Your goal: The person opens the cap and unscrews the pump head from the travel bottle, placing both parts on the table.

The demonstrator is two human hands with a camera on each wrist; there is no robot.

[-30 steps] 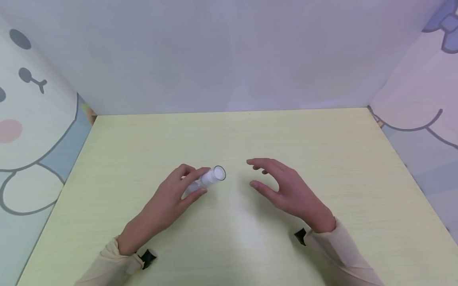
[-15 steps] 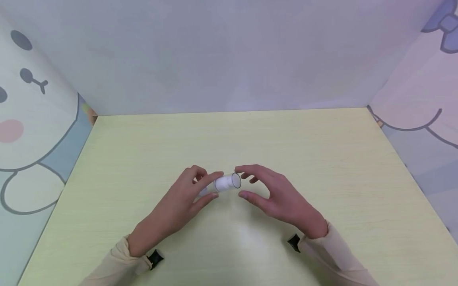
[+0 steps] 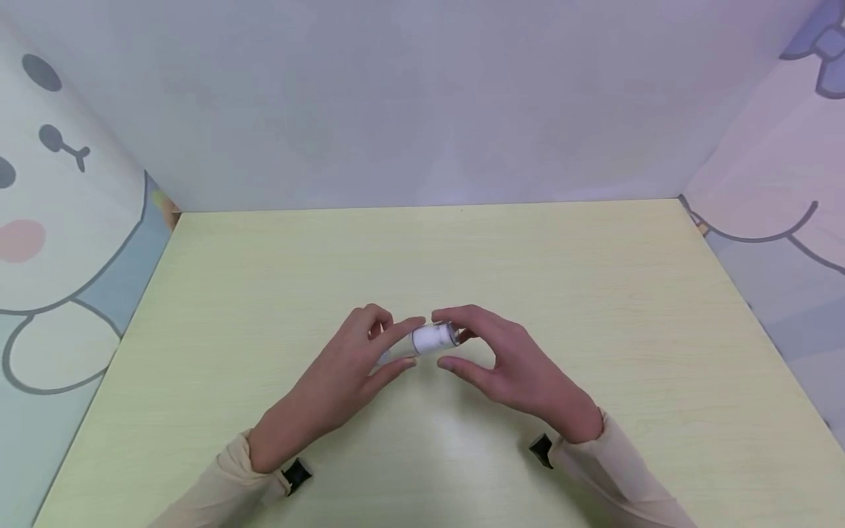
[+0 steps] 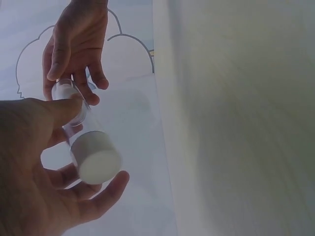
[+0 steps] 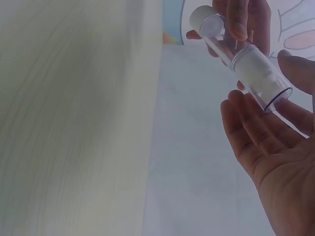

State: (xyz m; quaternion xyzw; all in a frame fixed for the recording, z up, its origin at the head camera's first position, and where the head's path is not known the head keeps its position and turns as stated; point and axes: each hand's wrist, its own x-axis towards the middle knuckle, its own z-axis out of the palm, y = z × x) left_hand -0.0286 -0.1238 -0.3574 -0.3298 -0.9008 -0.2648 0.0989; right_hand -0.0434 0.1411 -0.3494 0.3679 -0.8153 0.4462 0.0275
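A slim clear bottle (image 3: 433, 338) is held off the table in the head view, its clear cap end pointing right. My left hand (image 3: 343, 367) pinches it between thumb and fingers around the middle. Its white base (image 4: 100, 166) faces the camera in the left wrist view. At the other end, a clear cap (image 5: 269, 93) covers a white top part. My right hand (image 3: 505, 359) surrounds the cap end loosely, its fingers close to the cap and partly behind it, its thumb apart from it. Whether those fingers touch the cap I cannot tell.
Below both hands spreads a pale wood-grain table (image 3: 422, 455). A plain light wall (image 3: 422, 103) rises at its far edge. Side panels with cartoon drawings (image 3: 59, 220) flank it. Both sleeves carry a small black item (image 3: 542, 450) near the wrist.
My left hand has carried the bottle to the right, towards my right hand. The right hand has shifted slightly left, and its fingers now lie around the cap end.
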